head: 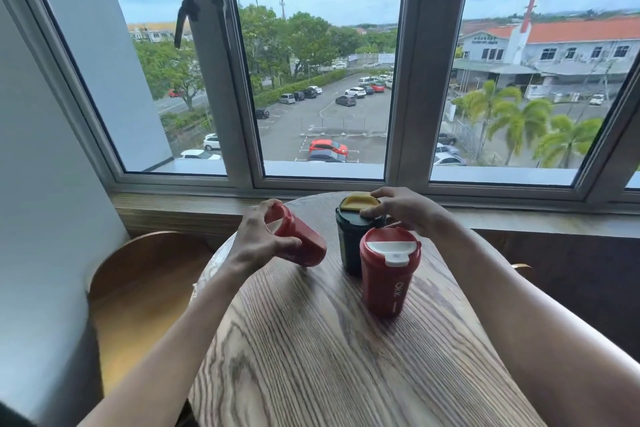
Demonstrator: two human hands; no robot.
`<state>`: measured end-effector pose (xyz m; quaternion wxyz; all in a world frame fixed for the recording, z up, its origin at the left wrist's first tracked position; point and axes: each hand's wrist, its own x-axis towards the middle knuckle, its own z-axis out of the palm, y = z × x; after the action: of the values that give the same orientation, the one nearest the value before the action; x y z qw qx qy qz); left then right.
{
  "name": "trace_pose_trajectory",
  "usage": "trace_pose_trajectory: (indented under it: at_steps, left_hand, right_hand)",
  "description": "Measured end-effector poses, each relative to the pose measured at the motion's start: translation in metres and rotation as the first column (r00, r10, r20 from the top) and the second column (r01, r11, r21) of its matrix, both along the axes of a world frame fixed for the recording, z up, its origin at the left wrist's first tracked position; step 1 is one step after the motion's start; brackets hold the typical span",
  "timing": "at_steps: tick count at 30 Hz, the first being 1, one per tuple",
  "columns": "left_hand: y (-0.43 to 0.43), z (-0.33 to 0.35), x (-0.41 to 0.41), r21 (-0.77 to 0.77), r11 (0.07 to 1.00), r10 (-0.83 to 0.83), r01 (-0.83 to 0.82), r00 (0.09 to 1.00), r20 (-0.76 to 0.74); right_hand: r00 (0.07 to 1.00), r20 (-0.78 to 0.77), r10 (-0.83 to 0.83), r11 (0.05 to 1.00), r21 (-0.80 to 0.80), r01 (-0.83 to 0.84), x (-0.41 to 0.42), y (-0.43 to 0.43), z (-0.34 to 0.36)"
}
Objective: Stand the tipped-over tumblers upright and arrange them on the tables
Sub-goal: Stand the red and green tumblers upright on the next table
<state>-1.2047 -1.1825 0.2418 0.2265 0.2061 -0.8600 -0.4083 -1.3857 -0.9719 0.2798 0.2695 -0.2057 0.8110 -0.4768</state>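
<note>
Three tumblers are on a round wooden table (pixel 311 350). My left hand (pixel 258 237) grips a red tumbler (pixel 304 239) that is tilted, lid end toward the window and base toward me, just above the tabletop. A dark green tumbler (pixel 351 246) with a yellow lid stands upright at the far middle. My right hand (pixel 398 206) rests on its lid, fingers closed on the rim. In front of it another red tumbler (pixel 389 274) with a white flip lid stands upright, untouched.
A wooden chair (pixel 138 288) sits to the left of the table, against a white wall. A wooden window sill (pixel 536 218) runs behind the table under large windows. A dark panel lies to the right.
</note>
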Motion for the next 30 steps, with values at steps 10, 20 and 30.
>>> trace_pose_trajectory:
  at_steps: [10,20,30]
  left_hand:
    - [0.044,0.020,0.001,-0.298,0.919,-0.189,0.257,0.953,0.236]
    - [0.076,-0.006,0.013,-0.250,0.957,-0.183,0.148,0.975,-0.124]
    - [0.087,-0.074,0.020,0.290,0.943,-0.091,0.161,0.967,-0.239]
  right_hand:
    - [1.000,-0.014,-0.019,0.999,-0.050,0.018,0.003,0.002,-0.003]
    - [0.988,-0.057,-0.143,0.928,-0.354,0.114,0.034,0.042,-0.014]
    - [0.996,0.017,-0.087,0.886,-0.455,0.085,0.102,0.093,-0.107]
